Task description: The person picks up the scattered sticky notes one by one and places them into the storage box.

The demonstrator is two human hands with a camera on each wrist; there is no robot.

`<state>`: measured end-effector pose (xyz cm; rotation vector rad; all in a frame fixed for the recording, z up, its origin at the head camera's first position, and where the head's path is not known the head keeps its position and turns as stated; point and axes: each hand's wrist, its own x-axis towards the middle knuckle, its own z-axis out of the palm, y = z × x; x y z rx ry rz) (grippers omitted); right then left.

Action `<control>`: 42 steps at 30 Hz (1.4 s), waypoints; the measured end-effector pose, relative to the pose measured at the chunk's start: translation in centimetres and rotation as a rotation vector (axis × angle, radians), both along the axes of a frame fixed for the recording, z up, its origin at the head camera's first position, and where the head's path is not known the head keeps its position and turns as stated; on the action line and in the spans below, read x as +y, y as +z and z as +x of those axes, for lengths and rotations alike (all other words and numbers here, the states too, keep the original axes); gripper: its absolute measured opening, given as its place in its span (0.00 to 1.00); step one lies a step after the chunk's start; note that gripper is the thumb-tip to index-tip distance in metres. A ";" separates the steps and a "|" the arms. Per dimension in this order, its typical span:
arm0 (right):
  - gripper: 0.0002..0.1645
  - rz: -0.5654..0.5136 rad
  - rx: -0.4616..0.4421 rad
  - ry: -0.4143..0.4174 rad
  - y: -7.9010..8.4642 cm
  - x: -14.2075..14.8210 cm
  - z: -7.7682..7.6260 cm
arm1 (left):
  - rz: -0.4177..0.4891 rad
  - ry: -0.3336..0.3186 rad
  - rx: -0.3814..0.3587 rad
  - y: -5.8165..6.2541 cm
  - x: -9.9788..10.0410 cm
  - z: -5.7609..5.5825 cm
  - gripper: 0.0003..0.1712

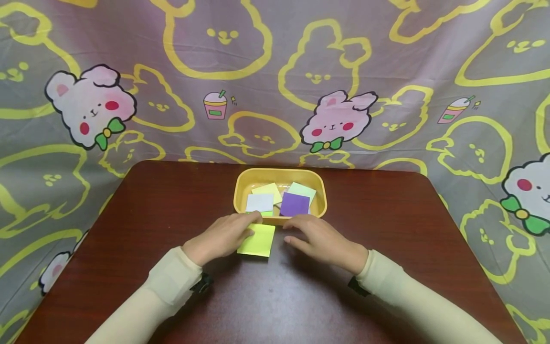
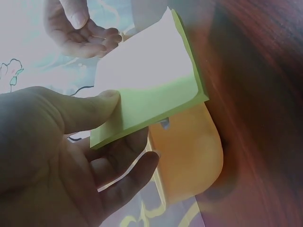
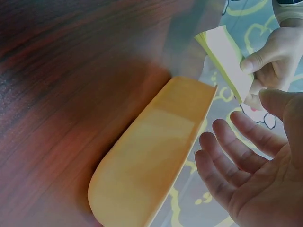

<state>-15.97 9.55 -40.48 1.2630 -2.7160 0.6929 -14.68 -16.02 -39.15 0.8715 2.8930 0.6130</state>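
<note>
Between thumb and fingers my left hand (image 1: 224,235) pinches a yellow-green sticky note pad (image 1: 257,241), held just above the table in front of the yellow bin. The left wrist view shows the thumb on one face of the pad (image 2: 147,80) and fingers behind it. My right hand (image 1: 324,239) hovers to the right of the pad, its fingers loosely bent and holding nothing; in the right wrist view its palm (image 3: 255,189) faces the bin's side. The yellow bin (image 1: 323,191) contains several note pads, among them a purple pad (image 1: 295,204) and a white pad (image 1: 259,202).
A dark reddish-brown wooden table (image 1: 386,215) carries the bin near its back edge. Behind and around it hangs a grey curtain (image 1: 258,57) printed with cartoon rabbits and yellow outlines.
</note>
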 end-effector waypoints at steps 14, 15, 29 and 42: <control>0.19 -0.005 0.018 0.003 0.7 -0.2 0.1 | 0.007 0.014 0.021 0.9 -0.2 0.0 0.10; 0.19 -0.007 0.020 0.005 0.7 -0.2 0.1 | 0.007 0.014 0.023 1.0 -0.2 0.0 0.10; 0.20 -0.006 -0.006 -0.013 1.9 -0.1 -0.2 | 0.015 0.033 0.047 1.7 -0.4 -0.2 0.13; 0.33 0.003 0.004 -0.004 2.5 -0.2 -0.7 | 0.022 0.052 0.041 2.3 -0.8 -0.6 0.13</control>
